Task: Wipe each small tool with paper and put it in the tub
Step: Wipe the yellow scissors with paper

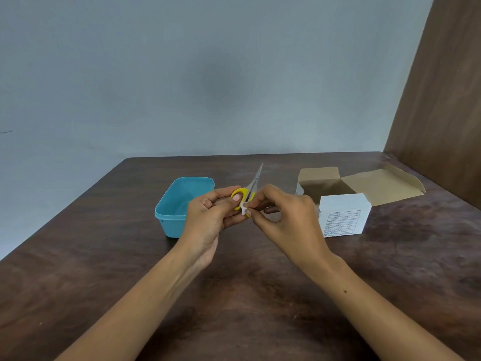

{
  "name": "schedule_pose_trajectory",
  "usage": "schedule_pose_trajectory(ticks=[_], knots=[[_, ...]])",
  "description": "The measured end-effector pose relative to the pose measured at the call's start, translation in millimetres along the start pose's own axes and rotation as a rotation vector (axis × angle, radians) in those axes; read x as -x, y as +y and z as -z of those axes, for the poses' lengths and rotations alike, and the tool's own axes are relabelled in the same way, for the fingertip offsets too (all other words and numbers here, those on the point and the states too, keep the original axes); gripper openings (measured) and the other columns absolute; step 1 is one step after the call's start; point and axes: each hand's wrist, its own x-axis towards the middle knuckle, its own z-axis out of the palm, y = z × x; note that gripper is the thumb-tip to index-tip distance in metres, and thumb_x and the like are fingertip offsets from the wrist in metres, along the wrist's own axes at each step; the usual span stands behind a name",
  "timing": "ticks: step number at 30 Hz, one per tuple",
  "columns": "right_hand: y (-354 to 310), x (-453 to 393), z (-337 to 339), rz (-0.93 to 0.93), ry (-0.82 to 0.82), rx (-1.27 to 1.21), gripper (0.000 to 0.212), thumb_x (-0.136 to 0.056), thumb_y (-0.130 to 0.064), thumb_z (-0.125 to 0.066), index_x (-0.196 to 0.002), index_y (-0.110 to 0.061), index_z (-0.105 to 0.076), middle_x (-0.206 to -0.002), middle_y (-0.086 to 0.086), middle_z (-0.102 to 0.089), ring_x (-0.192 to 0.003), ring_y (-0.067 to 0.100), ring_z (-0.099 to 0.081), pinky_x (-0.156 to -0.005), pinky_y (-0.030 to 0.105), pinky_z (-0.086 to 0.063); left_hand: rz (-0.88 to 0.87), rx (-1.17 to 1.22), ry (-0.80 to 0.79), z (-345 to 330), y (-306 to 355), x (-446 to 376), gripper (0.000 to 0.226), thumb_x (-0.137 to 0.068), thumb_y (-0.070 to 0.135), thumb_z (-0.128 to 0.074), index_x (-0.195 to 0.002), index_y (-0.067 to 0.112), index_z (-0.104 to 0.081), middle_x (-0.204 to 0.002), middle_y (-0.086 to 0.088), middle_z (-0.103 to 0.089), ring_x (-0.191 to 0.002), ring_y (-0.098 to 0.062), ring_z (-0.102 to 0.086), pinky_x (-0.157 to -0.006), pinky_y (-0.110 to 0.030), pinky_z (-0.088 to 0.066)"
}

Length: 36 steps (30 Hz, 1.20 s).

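Note:
Small scissors (253, 185) with yellow handles and steel blades are held above the table, blades pointing up and away. My left hand (210, 217) grips the yellow handle loops, thumb through one loop. My right hand (283, 217) pinches a small white piece of paper (244, 210) against the handle. A light blue plastic tub (179, 204) stands on the table just left of and behind my left hand; the part of its inside that shows looks empty.
An open white cardboard box (343, 214) with brown flaps spread out stands to the right of my hands. The dark wooden table (234, 295) meets a grey wall behind and a brown panel (442, 100) at the right.

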Motion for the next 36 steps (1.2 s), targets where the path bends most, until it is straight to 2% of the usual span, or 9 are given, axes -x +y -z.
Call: schedule_pose_trajectory(ticks=[6,9,11,14,16,20,25,31,36], knots=[[-1.9,-2.1,10.0,0.115,-0.036,0.085,0.007,-0.075,-0.022,-0.070,-0.078,-0.020,-0.065,-0.074,-0.009,-0.071,-0.070,0.005,-0.065,-0.059,0.033,-0.054,0.004,0.025,0.011,-1.5,0.1,2.8,0.014,-0.086,0.000,-0.060,-0.097,0.004,-0.068,-0.085,-0.010,-0.076,-0.079,-0.019,-0.073,-0.067,-0.026,-0.060],[1.3,-3.9,13.2,0.101,-0.028,0.098,0.006,-0.074,-0.021,-0.069,-0.075,-0.020,-0.064,-0.071,-0.011,-0.069,-0.067,0.004,-0.065,-0.057,0.034,-0.054,-0.008,0.071,0.021,-1.7,3.3,3.4,0.013,-0.087,-0.001,-0.058,-0.096,0.002,-0.067,-0.082,-0.010,-0.076,-0.077,-0.018,-0.073,-0.064,-0.024,-0.060],[4.2,-5.0,14.7,0.026,0.076,0.067,0.006,-0.072,-0.016,-0.071,-0.073,-0.017,-0.064,-0.068,-0.011,-0.068,-0.065,0.004,-0.065,-0.060,0.033,-0.055,-0.013,0.096,0.023,-1.0,5.7,2.7,0.013,-0.087,-0.002,-0.058,-0.098,0.000,-0.066,-0.085,-0.013,-0.075,-0.078,-0.021,-0.074,-0.064,-0.024,-0.059],[7.7,-8.5,18.1,-0.230,0.252,-0.178,0.016,-0.071,-0.006,-0.077,-0.069,-0.016,-0.064,-0.068,-0.006,-0.069,-0.065,0.005,-0.067,-0.065,0.025,-0.056,-0.003,0.084,0.035,-0.3,6.4,1.9,0.015,-0.085,-0.002,-0.060,-0.099,0.001,-0.066,-0.089,-0.013,-0.075,-0.082,-0.021,-0.073,-0.067,-0.025,-0.060],[9.2,-9.8,17.2,-0.385,0.241,-0.365,0.022,-0.069,-0.004,-0.080,-0.069,-0.019,-0.064,-0.072,-0.002,-0.070,-0.069,0.009,-0.069,-0.068,0.023,-0.056,0.001,0.076,0.034,-1.1,4.1,2.5,0.015,-0.084,-0.002,-0.061,-0.099,0.001,-0.066,-0.089,-0.012,-0.075,-0.081,-0.019,-0.073,-0.067,-0.024,-0.060],[10.8,-8.1,11.2,-0.532,0.126,-0.557,0.013,-0.071,-0.008,-0.080,-0.076,-0.017,-0.072,-0.076,0.003,-0.074,-0.074,0.015,-0.071,-0.067,0.031,-0.058,-0.004,0.063,0.026,-1.8,-1.4,2.8,0.019,-0.084,-0.001,-0.063,-0.102,-0.001,-0.065,-0.093,-0.016,-0.074,-0.083,-0.021,-0.073,-0.065,-0.023,-0.059],[8.8,-8.4,11.9,-0.632,0.096,-0.697,0.009,-0.073,-0.005,-0.077,-0.075,-0.013,-0.074,-0.074,0.004,-0.074,-0.069,0.010,-0.069,-0.062,0.021,-0.055,-0.023,0.032,0.009,-2.2,-2.4,3.8,0.030,-0.074,-0.001,-0.070,-0.103,-0.001,-0.065,-0.095,-0.016,-0.073,-0.082,-0.021,-0.073,-0.066,-0.024,-0.059],[7.4,-8.4,12.1,-0.571,0.071,-0.521,0.018,-0.063,-0.011,-0.086,-0.071,-0.019,-0.071,-0.069,-0.003,-0.073,-0.069,0.008,-0.070,-0.066,0.023,-0.056,-0.055,-0.001,0.026,-2.8,-3.9,4.7,0.026,-0.072,-0.005,-0.072,-0.097,0.001,-0.065,-0.091,-0.016,-0.074,-0.083,-0.025,-0.073,-0.068,-0.030,-0.061],[8.9,-8.7,9.9,-0.547,0.034,-0.456,0.009,-0.073,-0.010,-0.078,-0.073,-0.018,-0.074,-0.074,0.001,-0.074,-0.073,0.013,-0.071,-0.075,0.040,-0.059,-0.092,0.021,0.071,-3.0,-3.6,3.2,0.027,-0.075,-0.008,-0.070,-0.100,-0.004,-0.060,-0.088,-0.016,-0.072,-0.081,-0.022,-0.073,-0.066,-0.027,-0.060]])
